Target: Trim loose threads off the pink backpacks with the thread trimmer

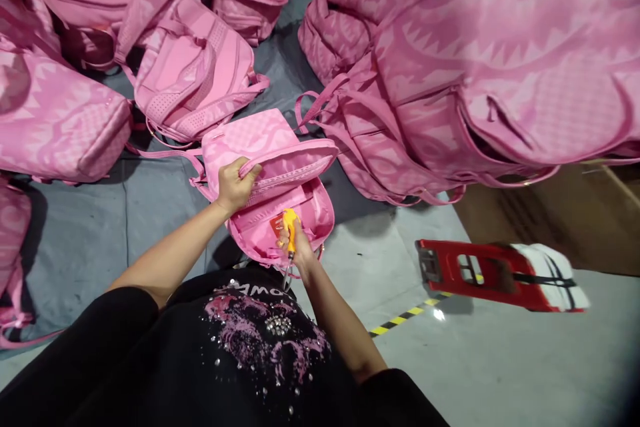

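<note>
A small pink backpack (pixel 257 127) lies unzipped in front of my body, its flap lifted away from the pink-lined inside. My left hand (pixel 237 185) is closed on the edge of that flap and holds it up. Over the opening, my right hand (pixel 297 243) is wrapped round a yellow-handled tool (pixel 290 223) with a thin metal end pointing back toward me. The exact kind of tool is unclear. Beside the right fingers, a red-orange tag (pixel 277 225) shows inside the bag, partly covered by the hand.
Pink patterned backpacks crowd the grey covered surface (pixel 150 213), including a strapped one (pixel 195 73) at left and a large pile (pixel 450 67) at right. A red plastic piece (pixel 480 273) with white material stands at right near a cardboard box (pixel 540 213). Black-yellow tape (pixel 405 317) marks the floor.
</note>
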Available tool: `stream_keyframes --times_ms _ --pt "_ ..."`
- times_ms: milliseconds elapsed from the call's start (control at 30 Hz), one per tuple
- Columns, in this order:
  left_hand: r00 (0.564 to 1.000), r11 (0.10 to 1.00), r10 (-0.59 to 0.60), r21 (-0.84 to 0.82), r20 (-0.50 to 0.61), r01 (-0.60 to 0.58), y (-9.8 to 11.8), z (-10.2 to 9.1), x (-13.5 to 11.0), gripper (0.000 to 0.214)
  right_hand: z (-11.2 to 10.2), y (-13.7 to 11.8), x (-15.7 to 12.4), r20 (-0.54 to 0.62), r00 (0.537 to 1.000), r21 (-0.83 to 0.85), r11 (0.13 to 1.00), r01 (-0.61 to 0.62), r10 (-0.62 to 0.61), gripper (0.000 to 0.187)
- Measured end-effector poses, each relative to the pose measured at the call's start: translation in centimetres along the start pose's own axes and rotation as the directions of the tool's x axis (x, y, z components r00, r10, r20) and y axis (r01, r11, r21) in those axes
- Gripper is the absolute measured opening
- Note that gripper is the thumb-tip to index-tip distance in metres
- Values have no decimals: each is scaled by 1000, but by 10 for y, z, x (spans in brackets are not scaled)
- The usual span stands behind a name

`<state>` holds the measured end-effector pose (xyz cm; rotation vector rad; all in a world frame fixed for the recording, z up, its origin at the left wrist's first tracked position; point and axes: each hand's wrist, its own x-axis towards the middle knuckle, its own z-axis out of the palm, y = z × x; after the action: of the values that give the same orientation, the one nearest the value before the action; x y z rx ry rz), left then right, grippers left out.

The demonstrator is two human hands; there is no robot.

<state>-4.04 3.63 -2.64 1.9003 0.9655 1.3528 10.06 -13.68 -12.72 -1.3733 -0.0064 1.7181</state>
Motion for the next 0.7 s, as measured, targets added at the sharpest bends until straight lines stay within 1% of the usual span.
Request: stream_keyframes --times_ms 133,200,300,400,467,533,600,700 --pt "998 1000 3 12 -55 -2 -4 -2 10 60 -10 14 -11 132 984 37 991 -129 123 52" --pt "998 999 7 33 -61 -5 -5 -2 14 62 -15 14 -13 141 984 84 990 -118 105 55" --pt "1000 997 -1 72 -27 3 -5 -1 17 64 -18 13 -8 107 994 140 989 -43 28 60" --pt "1000 996 -14 93 -26 17 -3 -1 19 65 -21 16 -3 176 984 93 995 -48 31 66" --pt "1000 997 -6 78 -29 8 -3 -1 19 65 -24 19 -1 234 972 71 997 -35 17 69" --pt "1000 998 8 55 -28 -6 -3 -1 19 63 -26 21 -2 268 963 66 998 -14 -5 70" --pt "999 999 20 39 -29 -19 -3 -1 19 61 -26 22 -3 297 955 41 999 -34 20 72" --pt "999 999 38 32 -19 -38 -4 0 16 61 -17 21 -4 283 957 -4 997 -71 69 74"
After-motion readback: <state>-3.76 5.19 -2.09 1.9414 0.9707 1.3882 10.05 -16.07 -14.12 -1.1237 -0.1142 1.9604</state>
